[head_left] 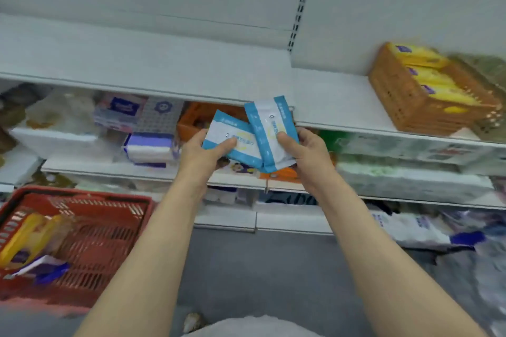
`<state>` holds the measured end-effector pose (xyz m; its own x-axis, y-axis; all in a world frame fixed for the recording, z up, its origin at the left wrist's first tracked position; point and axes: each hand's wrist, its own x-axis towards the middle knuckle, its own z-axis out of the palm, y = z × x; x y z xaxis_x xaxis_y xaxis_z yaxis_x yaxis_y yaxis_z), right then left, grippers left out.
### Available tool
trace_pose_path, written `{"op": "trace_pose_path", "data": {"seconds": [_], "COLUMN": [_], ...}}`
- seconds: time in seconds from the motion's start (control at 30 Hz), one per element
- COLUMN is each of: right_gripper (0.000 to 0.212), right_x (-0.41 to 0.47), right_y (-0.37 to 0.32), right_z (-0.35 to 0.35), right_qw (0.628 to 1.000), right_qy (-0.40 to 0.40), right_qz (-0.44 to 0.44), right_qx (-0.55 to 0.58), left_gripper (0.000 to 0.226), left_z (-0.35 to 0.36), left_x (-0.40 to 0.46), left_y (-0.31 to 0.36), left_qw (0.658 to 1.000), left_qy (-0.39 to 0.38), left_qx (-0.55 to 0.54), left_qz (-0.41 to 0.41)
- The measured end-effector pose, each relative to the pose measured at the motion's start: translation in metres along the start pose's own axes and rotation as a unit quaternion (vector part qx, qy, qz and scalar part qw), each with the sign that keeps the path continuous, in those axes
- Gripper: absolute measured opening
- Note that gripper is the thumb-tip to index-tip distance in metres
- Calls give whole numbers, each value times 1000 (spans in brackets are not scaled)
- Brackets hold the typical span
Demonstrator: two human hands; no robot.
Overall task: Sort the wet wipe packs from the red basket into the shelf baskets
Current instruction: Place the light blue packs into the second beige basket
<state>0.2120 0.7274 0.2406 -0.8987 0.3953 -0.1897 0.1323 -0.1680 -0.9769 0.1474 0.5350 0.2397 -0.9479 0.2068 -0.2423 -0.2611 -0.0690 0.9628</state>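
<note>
My left hand (204, 154) grips a blue and white wet wipe pack (232, 138) at its lower left corner. My right hand (304, 156) holds a second blue and white pack (271, 128), upright and overlapping the first. Both packs hang in front of an orange shelf basket (191, 120) on the middle shelf. The red basket (90, 230) sits at the lower left and holds a yellow pack (24, 241) and a white and purple pack (43, 268). A brown basket (405, 101) with yellow packs stands on the upper shelf at the right.
White shelves (328, 107) run across the view, stocked with tissue packs (150, 145) and wrapped paper goods (397, 172). More packaged goods (410, 227) lie on the lowest shelf at the right. Grey floor (260, 268) shows between my arms.
</note>
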Motion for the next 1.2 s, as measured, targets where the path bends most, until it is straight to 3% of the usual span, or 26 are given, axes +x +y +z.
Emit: {"op": "trace_pose_path", "data": {"seconds": [0.2,0.33,0.53,0.83,1.0,1.2], "right_gripper": [16,19,21,24,17,25], "right_x": [-47,-74,-93,-42,1,50], "right_y": [-56,-84,-107,-137,-177,-225], "right_z": [-185,-291,-413,-557,-654,-748], "right_qw": [996,992,973,940,929,911], "right_qy": [57,94,202,311,338,371], "right_qz": [-64,-85,-114,-138,-130,-115], "right_qx": [-20,-25,5,-7,-76,-141], "left_gripper": [28,24,24,26,14,16], "left_z": [170,280,398,566,684,785], "left_x": [-45,-78,-106,-50,-13,17], "left_y": [26,26,12,15,12,19], "left_qw": [977,970,981,982,982,986], "left_qy": [-181,-222,-184,-130,-131,-131], "left_qx": [109,102,49,-5,-41,-30], "left_qz": [11,16,38,138,127,103]}}
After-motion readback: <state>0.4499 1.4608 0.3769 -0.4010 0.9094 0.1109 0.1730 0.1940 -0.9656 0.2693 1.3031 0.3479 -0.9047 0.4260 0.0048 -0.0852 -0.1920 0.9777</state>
